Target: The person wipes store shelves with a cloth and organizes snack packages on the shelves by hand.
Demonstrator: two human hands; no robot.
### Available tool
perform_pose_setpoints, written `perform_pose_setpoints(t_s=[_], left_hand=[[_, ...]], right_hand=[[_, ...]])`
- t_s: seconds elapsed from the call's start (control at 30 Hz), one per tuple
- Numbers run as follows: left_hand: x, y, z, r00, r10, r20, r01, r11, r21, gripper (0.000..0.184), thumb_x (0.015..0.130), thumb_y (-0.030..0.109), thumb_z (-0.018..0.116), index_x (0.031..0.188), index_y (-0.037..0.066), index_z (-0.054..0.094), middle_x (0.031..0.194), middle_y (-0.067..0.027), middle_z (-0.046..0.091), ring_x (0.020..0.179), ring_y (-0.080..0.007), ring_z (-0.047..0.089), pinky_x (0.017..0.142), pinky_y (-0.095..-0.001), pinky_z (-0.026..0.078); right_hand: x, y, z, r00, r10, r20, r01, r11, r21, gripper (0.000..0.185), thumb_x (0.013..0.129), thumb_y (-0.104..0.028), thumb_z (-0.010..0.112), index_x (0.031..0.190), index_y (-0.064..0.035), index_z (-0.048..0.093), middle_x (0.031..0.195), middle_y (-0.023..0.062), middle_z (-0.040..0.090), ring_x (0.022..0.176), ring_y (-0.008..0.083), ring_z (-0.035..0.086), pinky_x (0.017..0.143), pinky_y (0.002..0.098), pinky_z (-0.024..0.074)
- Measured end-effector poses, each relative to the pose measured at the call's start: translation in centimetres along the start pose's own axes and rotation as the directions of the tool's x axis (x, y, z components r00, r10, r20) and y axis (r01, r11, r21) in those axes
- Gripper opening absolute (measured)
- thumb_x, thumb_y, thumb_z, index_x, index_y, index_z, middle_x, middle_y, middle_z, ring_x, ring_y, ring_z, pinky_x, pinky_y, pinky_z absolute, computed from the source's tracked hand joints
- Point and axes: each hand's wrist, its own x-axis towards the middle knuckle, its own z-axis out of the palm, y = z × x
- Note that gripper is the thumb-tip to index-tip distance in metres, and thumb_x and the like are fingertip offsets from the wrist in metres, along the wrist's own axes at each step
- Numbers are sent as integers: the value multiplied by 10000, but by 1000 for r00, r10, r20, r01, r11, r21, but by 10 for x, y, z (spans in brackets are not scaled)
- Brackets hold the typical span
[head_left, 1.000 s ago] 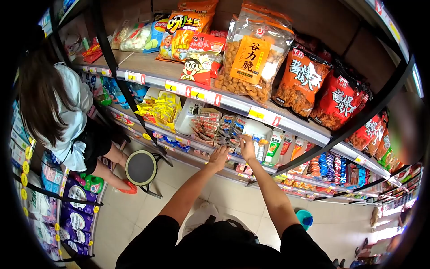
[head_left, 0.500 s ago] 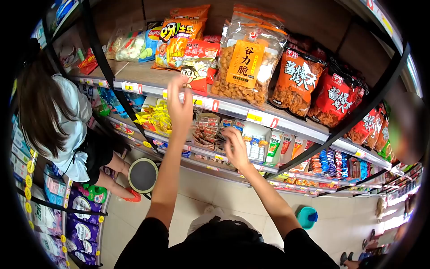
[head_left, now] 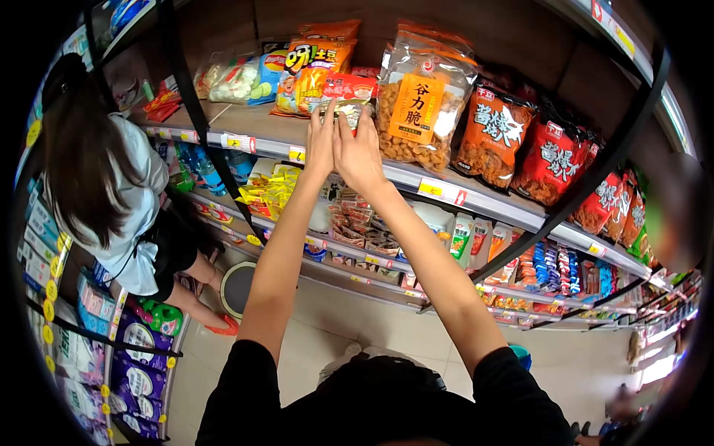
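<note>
A small red snack packet (head_left: 349, 88) with a pale lower half stands at the front of the upper shelf (head_left: 282, 130). My left hand (head_left: 320, 143) and my right hand (head_left: 358, 152) are side by side over its lower front, fingers stretched upward and touching it. Most of the packet's lower half is hidden behind them. Just right of my right hand stands a clear bag of brown snacks (head_left: 416, 111) with an orange label. Orange potato snack bags (head_left: 314, 63) are behind and to the left of the red packet.
Orange-red snack bags (head_left: 492, 137) and red bags (head_left: 554, 160) line the shelf to the right. Yellow packets (head_left: 271, 195) and small brown packets (head_left: 357, 215) fill the shelf below. At left a person in a light shirt (head_left: 137, 193) stands near a round grey-topped stool (head_left: 238, 288).
Both hands have moved: the right went up and left to join the left at the red packet. The left hand has shifted right onto it. The view has shifted slightly.
</note>
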Motion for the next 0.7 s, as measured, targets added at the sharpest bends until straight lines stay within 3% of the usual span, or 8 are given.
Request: perform_pose_setpoints(t_s=[0.13, 0.33, 0.4, 0.43, 0.5, 0.6, 0.67, 0.7], left_hand=[[12, 2, -12, 995, -33, -89, 0, 940, -342, 439, 938, 131, 417, 1363, 41, 351, 1323, -235, 339, 1195, -362, 399, 994, -380, 341], [10, 15, -30, 980, 56, -191, -131, 903, -409, 389, 947, 105, 392, 1329, 29, 407, 1293, -174, 426, 1207, -278, 407, 1010, -341, 316], [1, 30, -31, 978, -143, -153, -12, 690, -724, 422, 959, 116, 380, 1373, 54, 338, 1277, -191, 450, 1179, -254, 448, 986, -341, 354], [4, 29, -34, 979, -131, -155, -24, 686, -728, 422, 959, 116, 380, 1373, 54, 338, 1277, -191, 450, 1179, -254, 448, 986, -341, 354], [10, 15, -39, 946, -284, 153, 269, 432, -861, 440, 970, 150, 370, 1397, 79, 290, 1225, -193, 496, 1100, -229, 517, 924, -337, 418], [36, -65, 14, 968, -222, 117, 227, 579, -783, 396, 961, 245, 441, 1310, 57, 443, 1020, -71, 595, 838, -100, 554, 698, -192, 446], [54, -60, 0, 908, -128, 399, 264, 915, -305, 365, 934, 236, 468, 1200, -7, 529, 989, -135, 637, 904, -166, 606, 751, -259, 471], [52, -51, 1, 959, -34, 281, 115, 955, -275, 373, 884, 318, 492, 1003, -15, 611, 939, -241, 627, 926, -370, 599, 806, -399, 459]], right_hand=[[2, -6, 1, 1000, 6, 29, -12, 979, 204, 485, 932, -236, 411, 1346, 9, 346, 1418, 355, 113, 1267, 492, 255, 1046, 496, 256], [-2, -9, -10, 990, 61, -129, 2, 899, 437, 508, 896, -111, 480, 1380, -92, 328, 1434, 339, 53, 1330, 485, 137, 1083, 428, 224], [-4, -13, -24, 983, 168, -76, -94, 809, 580, 507, 890, -110, 501, 1373, -105, 346, 1413, 356, 99, 1319, 480, 182, 1073, 421, 247], [-3, -11, -22, 979, 153, -133, -59, 845, 531, 510, 881, -99, 517, 1366, -99, 360, 1387, 341, 195, 1302, 458, 242, 1054, 410, 275], [-3, -9, -24, 980, 180, -84, -105, 830, 548, 519, 875, -92, 523, 1367, -95, 359, 1368, 320, 245, 1279, 445, 284, 1040, 403, 291], [-23, -3, -13, 974, 208, -94, -140, 870, 474, 542, 847, -59, 549, 1358, -61, 367, 1272, 255, 401, 1171, 384, 430, 994, 380, 336], [-35, -7, -27, 980, 195, -50, -141, 842, 521, 545, 843, -49, 552, 1357, -70, 373, 1242, 236, 435, 1157, 363, 445, 985, 374, 342], [-36, -13, -33, 974, 222, -40, -171, 841, 513, 545, 842, -48, 552, 1357, -74, 375, 1230, 227, 445, 1153, 357, 450, 981, 372, 344]])
